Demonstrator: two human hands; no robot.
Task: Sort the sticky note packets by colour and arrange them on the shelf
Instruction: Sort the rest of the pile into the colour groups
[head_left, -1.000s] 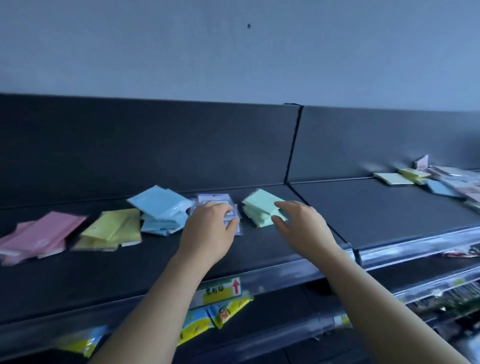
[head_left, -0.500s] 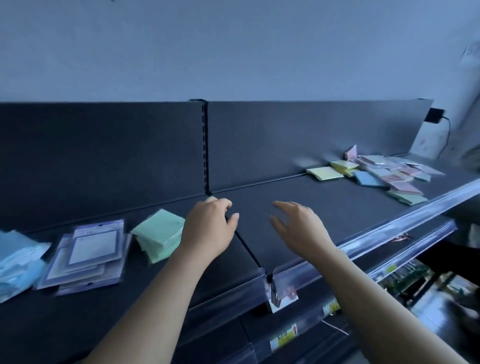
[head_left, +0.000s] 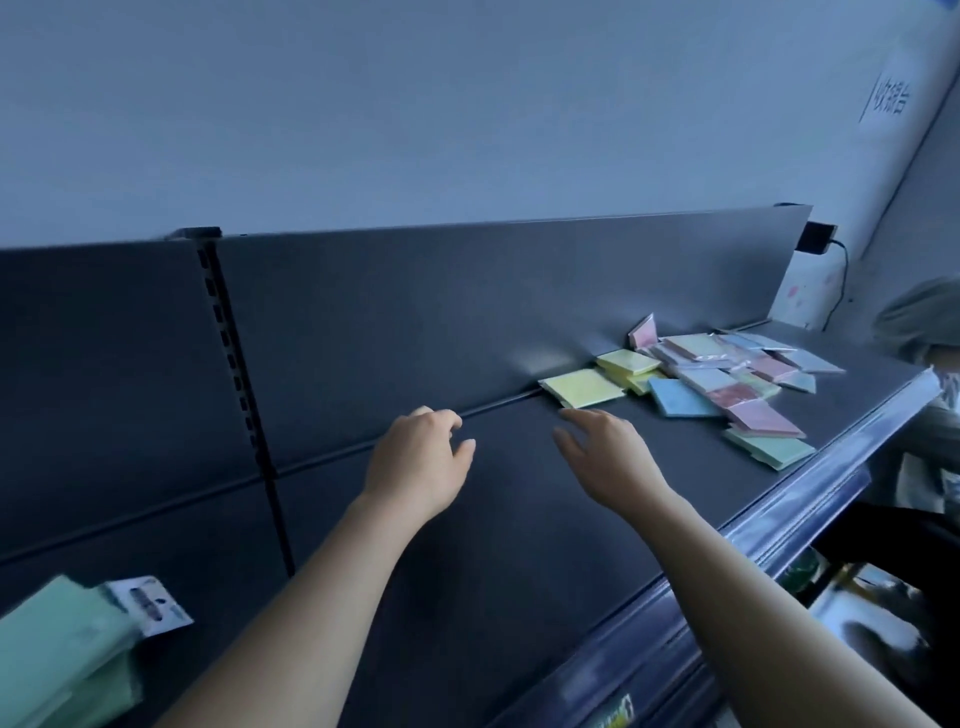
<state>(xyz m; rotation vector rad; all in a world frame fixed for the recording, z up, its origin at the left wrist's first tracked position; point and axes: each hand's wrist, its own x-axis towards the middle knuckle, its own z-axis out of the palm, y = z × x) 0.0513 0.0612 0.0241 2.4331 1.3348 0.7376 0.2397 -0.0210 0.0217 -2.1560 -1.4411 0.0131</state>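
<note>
A mint-green sticky note packet stack (head_left: 62, 654) is cut off at the lower left of the dark metal shelf (head_left: 493, 561). The left hand (head_left: 421, 462), loosely curled, and the right hand (head_left: 608, 457), fingers straight, hold nothing. The mixed pastel packet heap (head_left: 727, 374) lies right of both, apart.

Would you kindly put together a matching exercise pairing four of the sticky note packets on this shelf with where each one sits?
Things:
1. front yellow packet
2. blue packet
3. green stack
4. upright pink packet

Places:
A. bottom-left corner of the view
B. propped against the back panel
C. left end of the loose pile, nearest the right hand
D. flat in the pile, just right of the yellow ones

Pairs: 1-C, 2-D, 3-A, 4-B
</note>
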